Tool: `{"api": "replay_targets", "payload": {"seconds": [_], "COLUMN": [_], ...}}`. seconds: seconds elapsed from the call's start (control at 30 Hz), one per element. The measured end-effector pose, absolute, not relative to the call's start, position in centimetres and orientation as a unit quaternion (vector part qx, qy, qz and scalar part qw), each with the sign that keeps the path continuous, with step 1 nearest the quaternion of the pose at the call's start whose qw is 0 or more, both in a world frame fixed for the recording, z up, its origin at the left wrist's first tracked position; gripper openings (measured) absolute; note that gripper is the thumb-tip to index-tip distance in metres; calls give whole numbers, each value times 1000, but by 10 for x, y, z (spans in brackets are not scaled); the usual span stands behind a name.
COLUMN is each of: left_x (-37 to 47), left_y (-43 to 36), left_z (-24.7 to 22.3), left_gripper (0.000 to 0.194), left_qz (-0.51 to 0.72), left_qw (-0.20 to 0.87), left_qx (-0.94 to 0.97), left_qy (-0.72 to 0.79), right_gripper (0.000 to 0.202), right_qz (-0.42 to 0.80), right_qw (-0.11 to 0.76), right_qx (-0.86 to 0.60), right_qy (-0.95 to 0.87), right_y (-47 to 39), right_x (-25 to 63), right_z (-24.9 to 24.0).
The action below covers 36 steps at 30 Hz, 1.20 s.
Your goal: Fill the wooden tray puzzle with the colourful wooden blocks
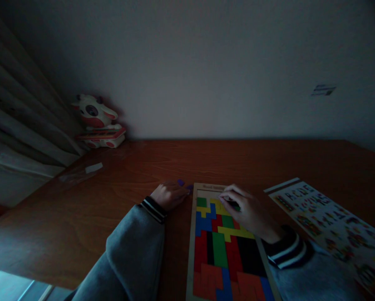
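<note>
A wooden tray puzzle [191, 251] lies lengthwise before me, filled over most of its length with red, yellow, green, blue, black and orange block pieces. Bare wood [211, 193] shows along its far end. My right hand [245, 211] rests over the upper right of the tray, fingers bent together near a yellow piece [217, 205]; whatever is between the fingertips is hidden. Left of the tray, my left hand [168, 195] lies on the table, its fingers closed at a purple puzzle piece [190, 187]. Just beyond sits another purple piece [180, 182].
A printed sheet [328, 225] with letters and coloured figures lies at the right. At the back left stands a cow-shaped toy [96, 121] with a keyboard-like base. A clear plastic bag with a white label [94, 168] lies near the left edge, beside a curtain [21, 108].
</note>
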State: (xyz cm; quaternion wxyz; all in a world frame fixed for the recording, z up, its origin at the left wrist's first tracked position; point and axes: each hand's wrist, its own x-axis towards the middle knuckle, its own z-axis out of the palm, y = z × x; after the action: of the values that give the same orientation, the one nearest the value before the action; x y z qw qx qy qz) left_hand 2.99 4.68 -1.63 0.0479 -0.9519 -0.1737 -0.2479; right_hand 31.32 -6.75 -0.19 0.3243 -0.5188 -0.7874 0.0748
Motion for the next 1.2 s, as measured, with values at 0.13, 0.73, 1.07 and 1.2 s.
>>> {"api": "replay_targets", "payload": {"seconds": [0.13, 0.73, 1.07, 1.2], "left_x": [44, 87, 80, 77], "left_y": [35, 7, 9, 10], "left_z": [-13, -12, -20, -21], "left_gripper": [22, 22, 40, 39], "left_qz": [-303, -315, -271, -262], "left_qw": [3, -165, -85, -83], "left_qx": [-935, -929, -952, -956], "left_qy": [-182, -103, -111, -105], "right_gripper": [13, 11, 13, 14], "right_qz": [64, 60, 67, 66], "right_qw": [329, 330, 319, 317], "right_qx": [-519, -523, -527, -527], "right_qy": [-787, -784, -785, -786], "right_y": [-67, -66, -67, -66], "right_x": [313, 312, 312, 313], "right_z": [-1, -1, -1, -4]}}
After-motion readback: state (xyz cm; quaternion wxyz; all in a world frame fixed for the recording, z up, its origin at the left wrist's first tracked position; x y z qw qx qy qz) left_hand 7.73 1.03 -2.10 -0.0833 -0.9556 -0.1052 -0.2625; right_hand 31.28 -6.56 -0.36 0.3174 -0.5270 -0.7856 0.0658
